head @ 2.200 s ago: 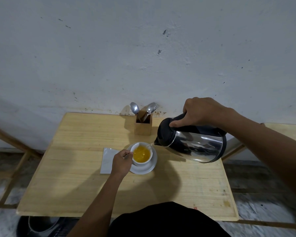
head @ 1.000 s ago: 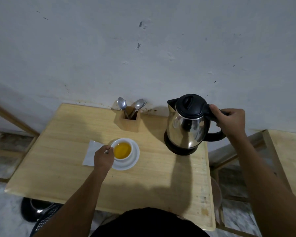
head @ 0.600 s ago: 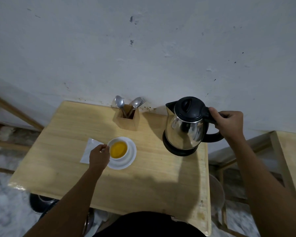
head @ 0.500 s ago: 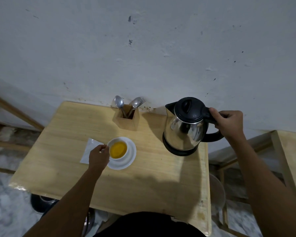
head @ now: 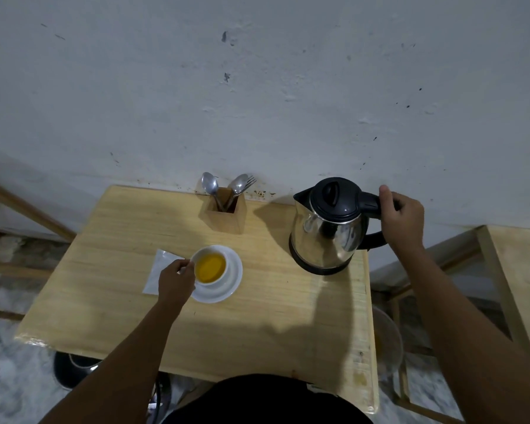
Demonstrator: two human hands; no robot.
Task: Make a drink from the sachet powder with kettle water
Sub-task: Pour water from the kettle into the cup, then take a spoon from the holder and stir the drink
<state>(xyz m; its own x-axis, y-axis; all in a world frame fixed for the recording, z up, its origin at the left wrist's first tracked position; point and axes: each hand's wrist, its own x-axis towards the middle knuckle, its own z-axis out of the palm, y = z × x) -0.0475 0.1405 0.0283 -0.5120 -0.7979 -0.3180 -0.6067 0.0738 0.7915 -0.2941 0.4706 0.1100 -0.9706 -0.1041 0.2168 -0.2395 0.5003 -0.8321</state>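
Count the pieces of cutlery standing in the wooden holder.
3 visible, all at the back of the table by the wall: a spoon on the holder's left side, a second spoon on its right, a fork behind that. Others may be hidden inside.

cup (head: 209,265): white, on saucer, orange drink inside | kettle (head: 328,228): steel, black lid, upright on tabletop (head: 273,316) | sachet (head: 157,272): flat, left of cup

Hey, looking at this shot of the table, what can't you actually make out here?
- Head view: the cup handle, and whatever the left hand pinches at it, covered by the fingers.
- Water level in the kettle: lid shut, steel wall opaque.
- White sachet: print too small, near end under the hand.
- Cutlery handles: sunk in the wooden holder.
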